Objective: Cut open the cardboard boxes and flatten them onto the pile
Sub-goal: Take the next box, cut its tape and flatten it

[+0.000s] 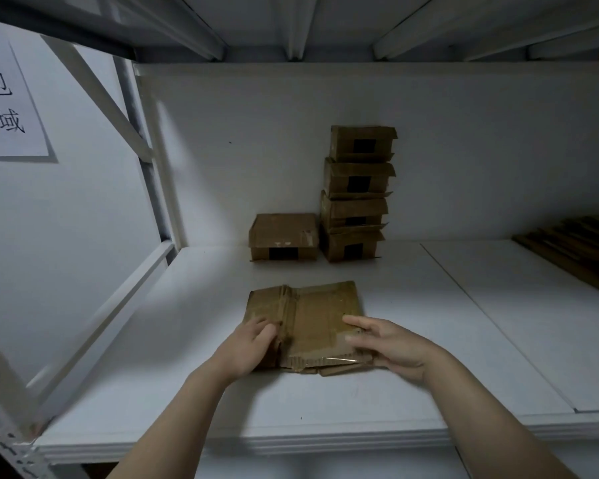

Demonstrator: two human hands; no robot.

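Observation:
A flattened brown cardboard box (pixel 312 323) lies on the white shelf (pixel 325 402) in front of me. My left hand (pixel 249 347) rests on its left edge, fingers curled over the folded flap. My right hand (pixel 388 344) holds its right near corner, thumb on top and fingers along the side. Behind it, a single closed box (pixel 283 236) with black tape sits against the back wall. To its right stands a stack of several closed boxes (pixel 357 195), each with a black tape patch.
A pile of flattened cardboard (pixel 581 250) lies at the far right of the shelf. A white metal rack frame (pixel 146 143) with a diagonal brace rises on the left, and a paper sign (pixel 4 98) hangs beside it. Another shelf (pixel 325 25) is close overhead.

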